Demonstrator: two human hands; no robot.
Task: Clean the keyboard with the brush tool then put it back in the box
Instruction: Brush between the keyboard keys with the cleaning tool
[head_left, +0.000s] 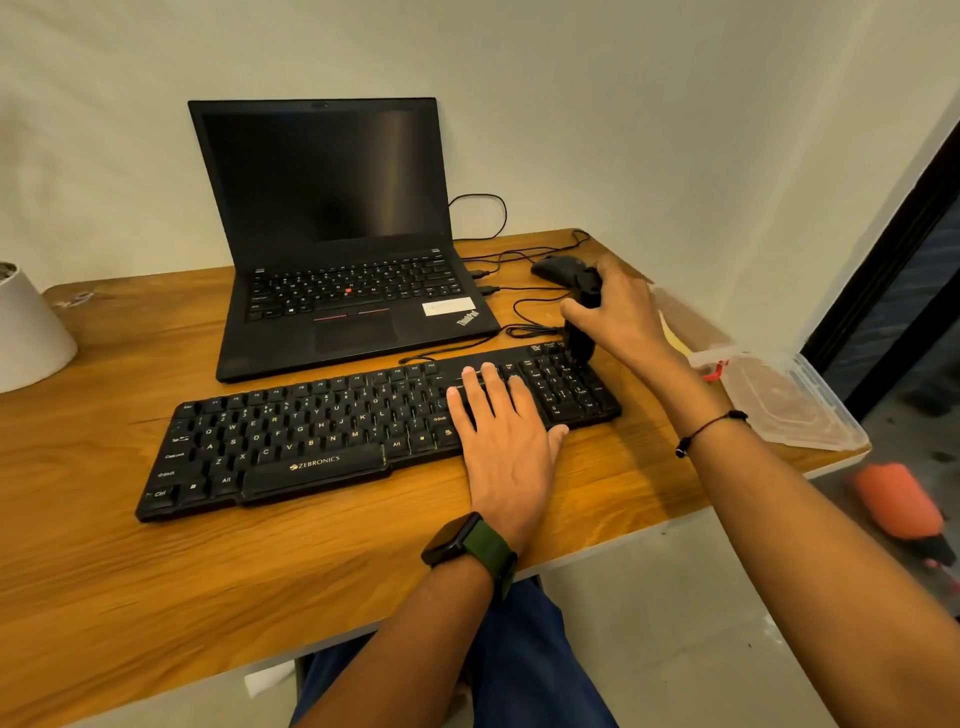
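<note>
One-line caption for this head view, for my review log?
Left hand steadies the black keyboard while the right hand holds the brush tool over its number pad.

right hand (621, 312) gripping brush (582, 332), seemingly touching keyboard (322, 431)

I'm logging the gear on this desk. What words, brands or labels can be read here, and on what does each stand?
"ZEBRONICS": on the keyboard, on its front edge below the space bar.
"ThinkPad": on the laptop, at the palm rest's right corner.
"Ctrl", "Alt", "Shift" and single letters: on the keyboard's keys.
White sticker on the laptop: too blurred to read.
Laptop key legends: too small to read.
</note>
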